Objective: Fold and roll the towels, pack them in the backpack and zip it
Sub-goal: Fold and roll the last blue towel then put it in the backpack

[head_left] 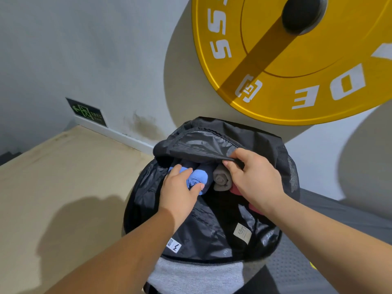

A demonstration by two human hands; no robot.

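Grey wall (95, 49) behind, big yellow weight plate (307, 85) hung on it, wooden floor (53, 177) at left. Black backpack (267, 145) stands open against the wall, flap (201, 145) lifted. Right hand (254, 179) pinches the flap's edge, fingers curled on it. Left hand (180, 189) reaches inside, fingers and thumb wrapped round a rolled blue towel (199, 177). Packed just beside it - rolled beige towel (221, 179), then a red towel (235, 190), mostly hidden under the right hand.

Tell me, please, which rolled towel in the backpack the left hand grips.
The blue roll, leftmost, under the left hand; the beige roll and red towel lie to its right.
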